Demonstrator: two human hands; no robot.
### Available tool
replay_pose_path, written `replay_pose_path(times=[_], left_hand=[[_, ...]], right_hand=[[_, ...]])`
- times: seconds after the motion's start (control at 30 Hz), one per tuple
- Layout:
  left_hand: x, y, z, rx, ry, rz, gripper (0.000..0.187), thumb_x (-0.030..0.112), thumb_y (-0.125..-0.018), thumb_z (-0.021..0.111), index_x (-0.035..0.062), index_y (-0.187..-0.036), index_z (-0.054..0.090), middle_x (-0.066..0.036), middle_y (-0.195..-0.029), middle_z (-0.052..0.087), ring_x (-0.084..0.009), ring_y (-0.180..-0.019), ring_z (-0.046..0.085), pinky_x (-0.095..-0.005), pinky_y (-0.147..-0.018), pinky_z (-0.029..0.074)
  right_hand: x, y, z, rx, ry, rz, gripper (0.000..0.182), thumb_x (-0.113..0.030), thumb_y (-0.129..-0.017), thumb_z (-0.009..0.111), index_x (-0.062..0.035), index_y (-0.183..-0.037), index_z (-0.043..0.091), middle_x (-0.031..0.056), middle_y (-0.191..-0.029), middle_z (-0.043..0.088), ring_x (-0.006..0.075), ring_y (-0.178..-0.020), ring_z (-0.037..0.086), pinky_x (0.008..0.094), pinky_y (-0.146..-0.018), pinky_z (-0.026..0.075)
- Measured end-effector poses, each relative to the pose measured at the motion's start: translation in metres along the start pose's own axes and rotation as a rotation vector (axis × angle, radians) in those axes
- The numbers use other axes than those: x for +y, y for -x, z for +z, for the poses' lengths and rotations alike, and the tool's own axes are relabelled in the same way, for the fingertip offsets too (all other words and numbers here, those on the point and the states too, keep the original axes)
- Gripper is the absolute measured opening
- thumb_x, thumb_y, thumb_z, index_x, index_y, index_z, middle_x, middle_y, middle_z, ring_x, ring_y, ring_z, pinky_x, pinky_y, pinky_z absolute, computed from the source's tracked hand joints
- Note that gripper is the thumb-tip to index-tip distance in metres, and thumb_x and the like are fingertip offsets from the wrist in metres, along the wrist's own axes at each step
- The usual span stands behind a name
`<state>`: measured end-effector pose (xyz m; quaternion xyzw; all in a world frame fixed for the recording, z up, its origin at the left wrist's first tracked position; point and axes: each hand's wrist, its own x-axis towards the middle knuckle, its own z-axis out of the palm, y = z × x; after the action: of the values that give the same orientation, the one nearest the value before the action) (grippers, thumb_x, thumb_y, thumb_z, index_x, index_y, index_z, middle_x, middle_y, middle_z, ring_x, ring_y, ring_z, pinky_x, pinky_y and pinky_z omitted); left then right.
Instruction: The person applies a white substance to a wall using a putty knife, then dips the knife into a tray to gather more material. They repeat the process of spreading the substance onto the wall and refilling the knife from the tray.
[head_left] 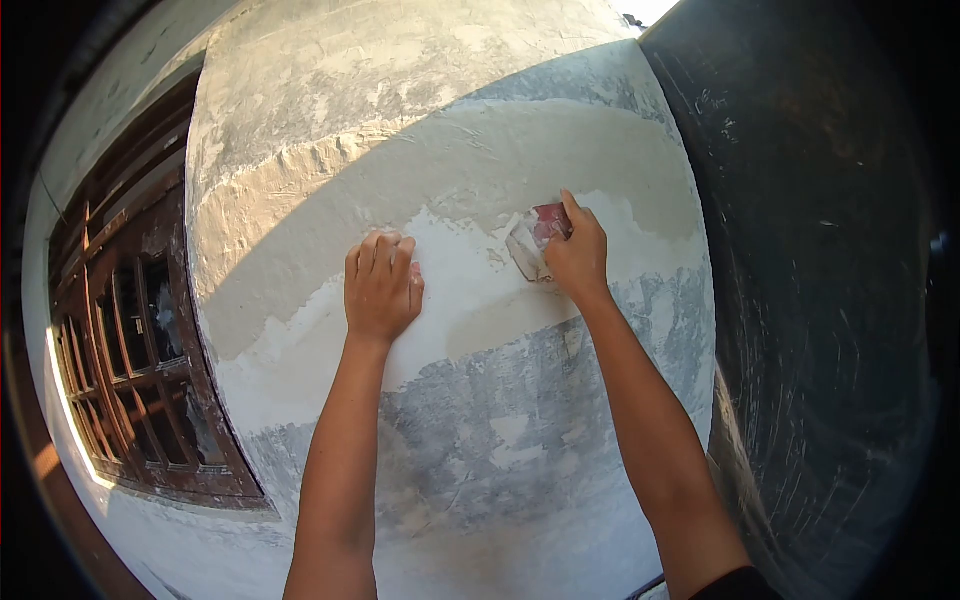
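My right hand [580,255] grips a putty scraper [527,250] with a dark red part, its pale blade smeared with filler and lying at the wall. The index finger stretches along the scraper's upper edge. To the left, my left hand [383,290] is curled, knuckles up and fingertips whitened, close against the wall. A small reddish bit shows beside its fingers, but what it holds is mostly hidden. Between both hands lies a bright white patch of filler [450,265] on the wall [510,400], with a damp-looking beige band above it.
A brown wooden window frame [135,370] with dark panes stands at the left. Along the right side runs a dark, scratched panel [820,300]. Bare grey mottled wall spreads below the filler, and sunlight falls on the upper left of the wall.
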<state>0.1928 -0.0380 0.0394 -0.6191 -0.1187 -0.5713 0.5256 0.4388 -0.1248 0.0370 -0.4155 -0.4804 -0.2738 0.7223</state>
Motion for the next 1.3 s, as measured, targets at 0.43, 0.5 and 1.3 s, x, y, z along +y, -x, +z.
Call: replay_pose_path(times=[0.43,0.5,1.3], left_hand=[[0.127,0.014,-0.012,-0.12,0.316,-0.009,0.036,0.015,-0.078,0.058,0.0045,-0.113,0.053,-0.015,-0.114,0.053,-0.0329,-0.113,0.049,-0.0448,-0.094,0.034],[0.156,0.02,-0.009,-0.112,0.393,-0.066,0.036,0.014,-0.079,0.058,0.0042,-0.113,0.053,-0.015,-0.114,0.053,-0.0341,-0.113,0.048,-0.0451,-0.094,0.035],[0.44,0.24,-0.099,-0.703,0.86,-0.703,0.034,0.011,-0.083,0.057,0.0005,-0.115,0.052,-0.017,-0.109,0.055,-0.036,-0.107,0.049,-0.0456,-0.088,0.037]], right_hand=[[0.026,0.041,-0.067,-0.269,-0.013,0.061,0.059,0.005,-0.079,0.057,-0.0005,-0.138,0.049,0.0171,-0.1,0.059,0.0313,-0.095,0.059,0.0369,-0.087,0.046],[0.04,0.052,-0.083,-0.279,-0.039,0.119,0.06,0.005,-0.08,0.057,-0.0008,-0.139,0.048,0.0168,-0.102,0.06,0.0303,-0.096,0.06,0.0357,-0.088,0.046],[0.177,0.318,-0.235,-0.541,-0.251,1.073,0.05,0.013,-0.084,0.053,-0.0056,-0.13,0.06,0.009,-0.114,0.065,0.0134,-0.093,0.061,0.024,-0.082,0.048]])
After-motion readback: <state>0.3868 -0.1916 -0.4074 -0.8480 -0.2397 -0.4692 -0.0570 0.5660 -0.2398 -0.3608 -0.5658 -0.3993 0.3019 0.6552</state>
